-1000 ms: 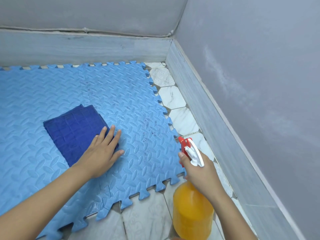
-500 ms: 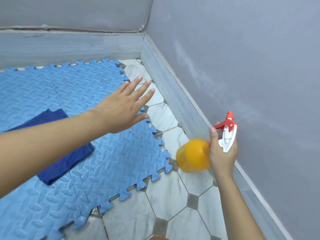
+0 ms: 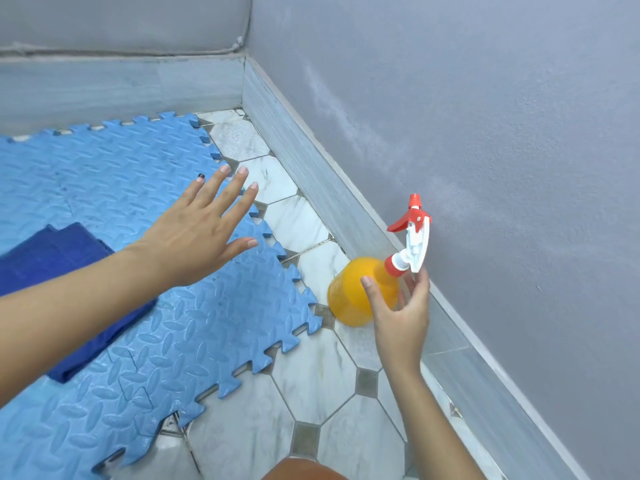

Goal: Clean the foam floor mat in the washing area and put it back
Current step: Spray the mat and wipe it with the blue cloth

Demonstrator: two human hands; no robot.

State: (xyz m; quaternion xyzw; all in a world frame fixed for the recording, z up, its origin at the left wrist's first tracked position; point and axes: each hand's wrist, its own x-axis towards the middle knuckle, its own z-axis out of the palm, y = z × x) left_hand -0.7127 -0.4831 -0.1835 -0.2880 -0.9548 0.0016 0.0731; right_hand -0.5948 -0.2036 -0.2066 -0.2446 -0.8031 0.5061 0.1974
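Blue foam mat (image 3: pixel 194 341) with an embossed, matt, ribbed pattern; dark blue woven cloth (image 3: pixel 59 258); glossy orange plastic spray bottle (image 3: pixel 349 296); smooth veined marble-look floor tiles (image 3: pixel 311 393); matt painted wall (image 3: pixel 485 116)

Blue foam floor mat (image 3: pixel 114 188) of interlocking tiles with an embossed leaf-like tread, lying flat on the marble-pattern tiled floor (image 3: pixel 311 386). Its toothed edge runs just beside the grey skirting at the far wall and stops short of the right-hand skirting. Faint dark marks, possibly dirt, show near its middle.
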